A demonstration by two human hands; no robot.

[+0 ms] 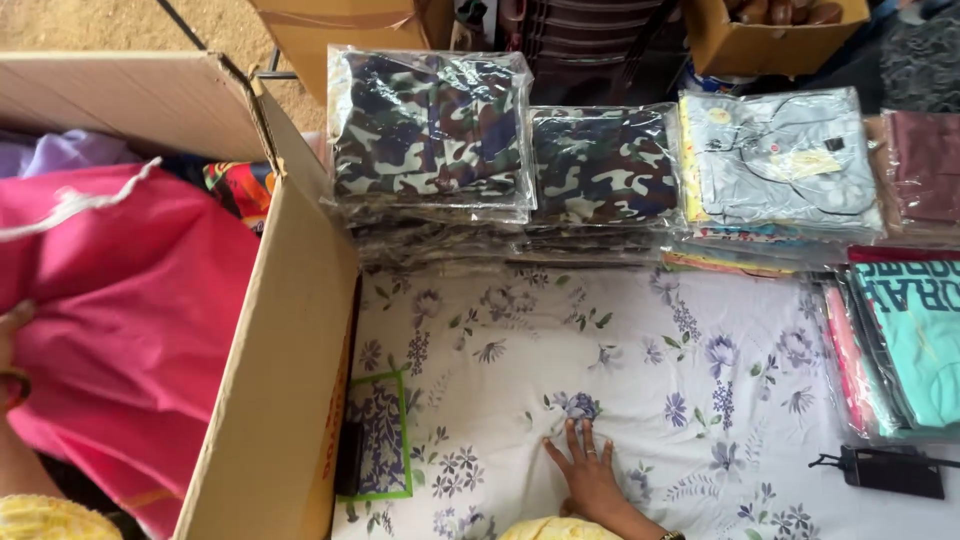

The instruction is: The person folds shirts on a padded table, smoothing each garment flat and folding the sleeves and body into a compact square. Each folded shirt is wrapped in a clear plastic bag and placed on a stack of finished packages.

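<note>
Hands of one person are showing at the bottom and left edges of the head view. Right hand (588, 470) is lying flat, fingers spread, palm down on the floral bedsheet (640, 360), gripping nothing; a ring is showing on one finger. Left hand (12, 355) is reaching into the cardboard box (285, 330) and pressing against the pink fabric bag (130, 320), which is filling most of the box; whether its grip is pinching the fabric cannot be told, since only the edge of the hand is showing. White drawstring (70, 205) is trailing across the bag's top. Two stacks of camouflage garments in clear plastic (430, 125) (605, 165) are lying beyond the right hand, well apart from it. Grey packaged shirt stack (780, 160) is sitting beside them. Teal packaged shirts (915, 335) are lying at the right edge, with a black device (890, 470) just below.
</note>
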